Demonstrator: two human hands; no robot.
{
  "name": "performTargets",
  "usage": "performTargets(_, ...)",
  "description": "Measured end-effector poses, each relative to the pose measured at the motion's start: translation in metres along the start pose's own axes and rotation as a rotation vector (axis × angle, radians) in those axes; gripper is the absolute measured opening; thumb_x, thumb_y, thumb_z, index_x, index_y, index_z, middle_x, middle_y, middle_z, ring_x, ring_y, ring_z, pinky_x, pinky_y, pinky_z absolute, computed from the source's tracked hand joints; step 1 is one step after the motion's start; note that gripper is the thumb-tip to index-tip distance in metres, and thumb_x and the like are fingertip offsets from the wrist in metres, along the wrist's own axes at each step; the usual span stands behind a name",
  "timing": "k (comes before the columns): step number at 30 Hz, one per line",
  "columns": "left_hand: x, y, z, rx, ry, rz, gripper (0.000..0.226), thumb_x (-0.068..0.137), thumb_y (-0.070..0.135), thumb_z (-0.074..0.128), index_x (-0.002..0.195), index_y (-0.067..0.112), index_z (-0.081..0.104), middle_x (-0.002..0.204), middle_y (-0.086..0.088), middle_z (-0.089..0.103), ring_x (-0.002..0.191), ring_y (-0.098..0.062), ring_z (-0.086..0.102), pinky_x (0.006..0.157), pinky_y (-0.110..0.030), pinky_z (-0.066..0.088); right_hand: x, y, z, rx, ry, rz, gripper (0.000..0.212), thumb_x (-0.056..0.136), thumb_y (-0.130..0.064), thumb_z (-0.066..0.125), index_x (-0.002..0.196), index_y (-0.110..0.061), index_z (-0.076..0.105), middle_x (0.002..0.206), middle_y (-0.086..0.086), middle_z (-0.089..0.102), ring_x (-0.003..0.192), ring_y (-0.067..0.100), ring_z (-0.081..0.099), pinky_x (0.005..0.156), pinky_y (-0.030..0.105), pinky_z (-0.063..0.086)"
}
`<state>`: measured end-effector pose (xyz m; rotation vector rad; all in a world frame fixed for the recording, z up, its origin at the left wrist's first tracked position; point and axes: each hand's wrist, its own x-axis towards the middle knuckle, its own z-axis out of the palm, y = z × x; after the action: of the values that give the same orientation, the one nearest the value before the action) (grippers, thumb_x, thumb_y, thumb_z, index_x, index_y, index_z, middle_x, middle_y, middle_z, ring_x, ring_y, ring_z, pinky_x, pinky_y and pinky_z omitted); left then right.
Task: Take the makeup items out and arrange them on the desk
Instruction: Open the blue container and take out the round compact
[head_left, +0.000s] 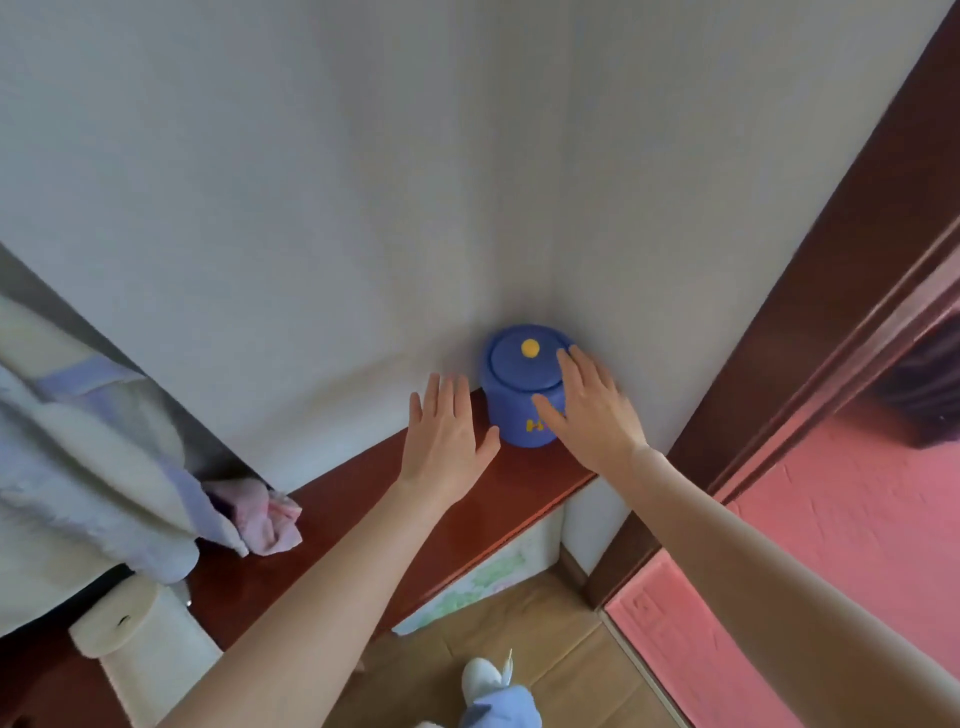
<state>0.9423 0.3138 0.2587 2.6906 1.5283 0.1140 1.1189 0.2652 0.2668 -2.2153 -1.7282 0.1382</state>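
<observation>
– Blue pot (511, 410) with its lid on: where does it stand?

– Take it from close in. At the bottom edge a white slipper (480, 675) and a blue trouser leg (501, 707) show over the wooden floor (545, 623), with a pink textured surface (831, 519) to the right. Two bare forearms reach away from there. Under the desk's front edge sits a box with a pale floral print (478, 582).

– And on the desk itself?

– The desk (519, 483) is a reddish-brown wooden top along the wall. Over its left end hangs a pale quilt (78, 441), with a crumpled pink cloth (270, 514) just beside it and a cream cylinder (114, 618) lower down.

– The hands?

– Both are flat, fingers straight and a little spread, gripping nothing. The left hand (447, 441) hovers over the desk just left of the pot, thumb near the pot's base; whether it touches, I cannot tell. The right hand (592, 415) lies across the pot's right side, fingertips over the edge of the lid (519, 371), thumb across the yellow letters on the body, hiding most of them.

– So the pot?

– Upright at the far right end of the desk, tucked into the corner of the white wall (311, 208). The yellow knob (529, 347) sits in the middle of the lid. A dark wooden door frame (831, 260) rises to the right.
</observation>
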Motion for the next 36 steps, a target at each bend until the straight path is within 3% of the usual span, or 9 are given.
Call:
performTargets(4,0.033,-0.009,0.008,-0.033,-0.036,-0.009,0.074,0.096,0.049,0.031,0.149,0.002,0.009,0.158,-0.016,0.012,0.146,-0.029,0.006,0.118,-0.045,0.010,0.052,-0.001,0.010,-0.044,0.016,-0.007,0.057,0.093,-0.033,0.051,0.140,-0.003,0.037,0.142,0.018,0.043,0.128,0.034,0.042,0.102,0.040,0.038)
performTargets(7,0.052,-0.016,0.013,-0.041,-0.047,-0.005,0.074,0.096,0.050,0.029,0.150,0.005,0.006,0.159,-0.014,0.009,0.147,-0.028,0.004,0.118,-0.043,0.007,0.084,-0.003,0.019,-0.098,0.098,-0.030,0.038,0.078,-0.020,0.071,0.109,0.000,0.064,0.093,0.021,0.064,0.082,0.040,0.064,0.066,0.039,0.054)
performTargets(13,0.073,-0.022,0.016,-0.155,-0.001,-0.026,0.078,0.088,0.053,0.018,0.145,0.001,0.027,0.152,-0.017,0.029,0.142,-0.033,0.024,0.114,-0.046,0.022,0.117,0.007,0.034,-0.126,-0.131,0.010,0.049,0.093,-0.044,0.045,0.130,-0.012,0.045,0.123,0.014,0.051,0.110,0.032,0.051,0.085,0.040,0.046)
performTargets(18,0.087,-0.020,0.013,-0.227,0.111,-0.018,0.053,0.084,0.035,0.036,0.117,0.001,0.060,0.116,-0.018,0.064,0.105,-0.036,0.062,0.084,-0.044,0.053,0.118,0.016,0.029,-0.014,-0.132,-0.058,0.036,0.093,-0.044,0.046,0.109,-0.012,0.049,0.105,0.010,0.062,0.092,0.031,0.060,0.070,0.037,0.045)
performTargets(23,0.105,-0.012,0.010,-0.370,0.128,-0.001,0.023,0.085,0.008,0.054,0.106,0.005,0.063,0.100,-0.012,0.062,0.092,-0.032,0.058,0.075,-0.037,0.047,0.103,0.026,-0.016,0.279,0.080,0.059,0.026,0.092,-0.040,0.050,0.095,-0.014,0.051,0.082,0.002,0.058,0.076,0.028,0.056,0.062,0.030,0.034)
performTargets(26,0.118,0.002,0.009,-0.435,0.056,0.066,0.022,0.089,0.010,0.054,0.109,0.008,0.062,0.106,-0.008,0.062,0.098,-0.026,0.057,0.079,-0.035,0.047,0.086,0.033,-0.054,0.504,0.219,0.121,0.013,0.093,-0.033,0.049,0.091,-0.020,0.049,0.077,-0.004,0.056,0.069,0.017,0.053,0.063,0.028,0.036)
performTargets(30,0.144,0.023,0.011,-0.399,-0.162,0.150,0.024,0.093,0.018,0.050,0.115,0.011,0.057,0.112,-0.006,0.058,0.101,-0.022,0.055,0.085,-0.038,0.046,0.062,0.033,-0.095,0.727,0.341,0.159,0.013,0.094,-0.032,0.045,0.081,-0.033,0.048,0.071,-0.019,0.060,0.065,-0.004,0.053,0.059,0.006,0.038)
performTargets(33,0.164,0.032,0.021,-0.278,-0.382,0.166,0.035,0.093,0.022,0.051,0.126,0.010,0.053,0.119,-0.009,0.057,0.106,-0.025,0.056,0.088,-0.036,0.046,0.055,0.036,-0.106,0.829,0.405,0.167,0.018,0.091,-0.030,0.038,0.080,-0.037,0.050,0.073,-0.028,0.058,0.065,-0.007,0.051,0.060,0.005,0.037)
performTargets(36,0.176,0.041,0.034,-0.195,-0.527,0.156,0.030,0.093,0.019,0.052,0.119,0.003,0.057,0.108,-0.012,0.064,0.094,-0.025,0.061,0.084,-0.036,0.049,0.055,0.040,-0.109,0.863,0.435,0.169,0.026,0.092,-0.029,0.038,0.078,-0.046,0.053,0.074,-0.027,0.059,0.065,-0.006,0.050,0.061,0.007,0.037)
